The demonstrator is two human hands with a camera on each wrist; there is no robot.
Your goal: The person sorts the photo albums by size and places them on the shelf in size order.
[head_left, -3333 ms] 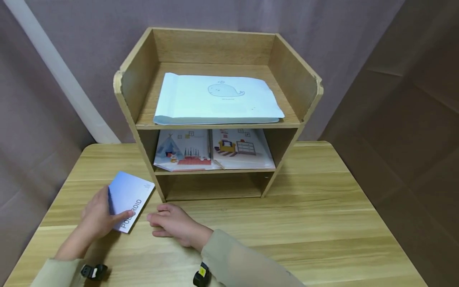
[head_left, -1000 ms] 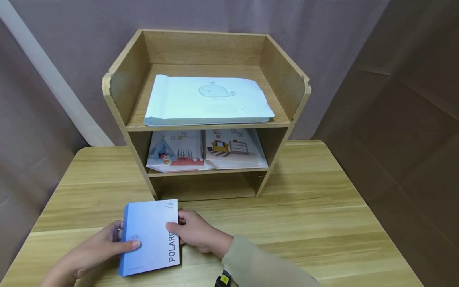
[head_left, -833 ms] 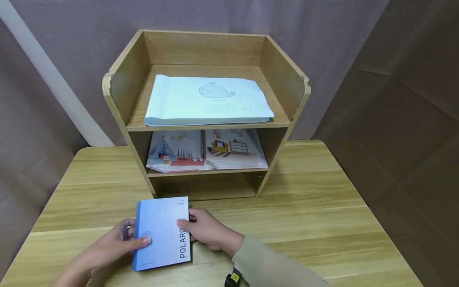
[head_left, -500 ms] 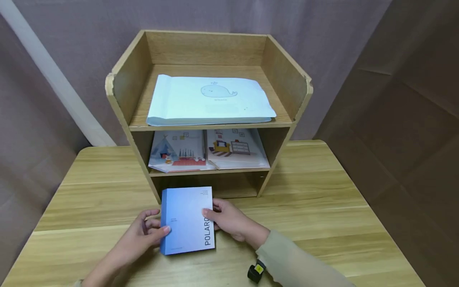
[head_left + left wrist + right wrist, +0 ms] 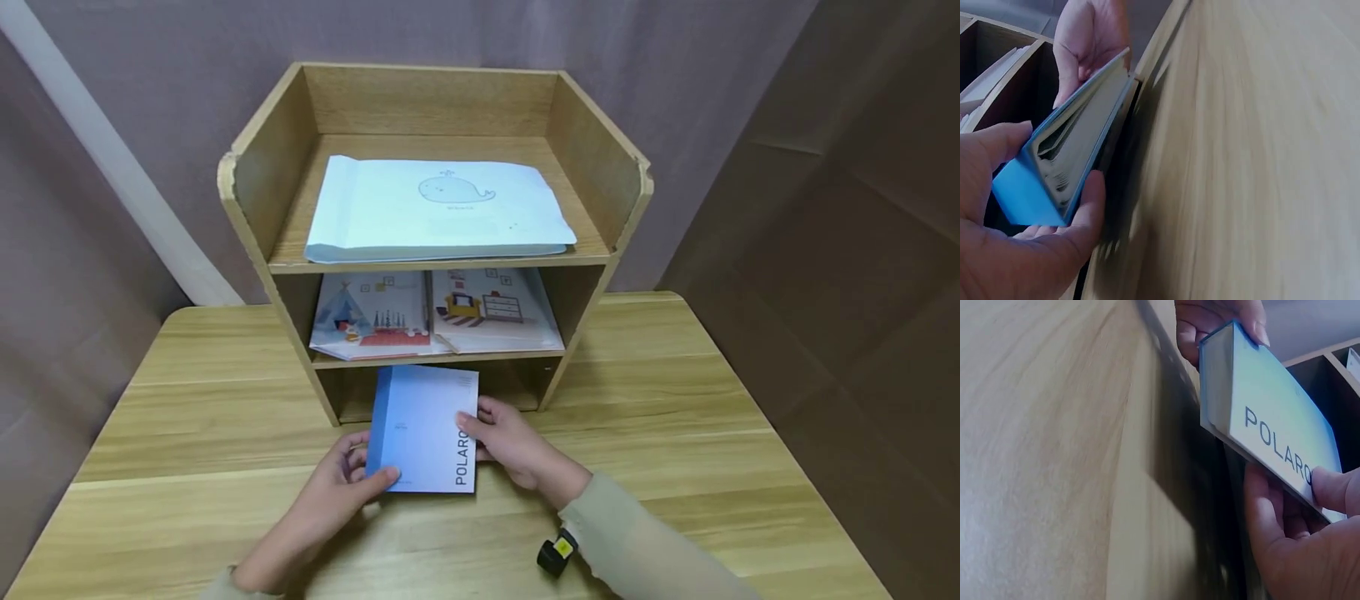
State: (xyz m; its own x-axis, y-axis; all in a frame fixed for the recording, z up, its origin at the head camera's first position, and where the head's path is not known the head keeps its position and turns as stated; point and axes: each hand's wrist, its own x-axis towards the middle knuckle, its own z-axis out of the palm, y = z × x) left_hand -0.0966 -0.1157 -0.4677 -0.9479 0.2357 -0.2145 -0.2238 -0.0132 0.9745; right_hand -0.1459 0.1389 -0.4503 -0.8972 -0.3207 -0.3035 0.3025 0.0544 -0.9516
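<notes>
A blue-and-white photo album [image 5: 427,429] with "POLARO" lettering tilts in front of the shelf's lowest compartment [image 5: 517,383], its far edge at that opening. My left hand [image 5: 341,479] grips its blue spine side, thumb on the cover. On the opposite edge my right hand [image 5: 517,442] pinches it, thumb over the lettering and fingers underneath. From the left wrist, the album's [image 5: 1079,137] page edges show between its covers, and the left hand [image 5: 1029,244] wraps the spine. In the right wrist view, the right hand [image 5: 1310,544] holds the lettered cover's edge.
The wooden shelf [image 5: 438,267] stands on the wood-grain table [image 5: 675,467]. A white whale-print book [image 5: 442,208] lies on its top level, and an illustrated book [image 5: 375,321] lies in the middle one. Grey curtains [image 5: 420,29] hang behind.
From the table's left side the album has travelled right and forward to the lowest compartment's opening. My right hand, earlier beside it, now grips its right edge.
</notes>
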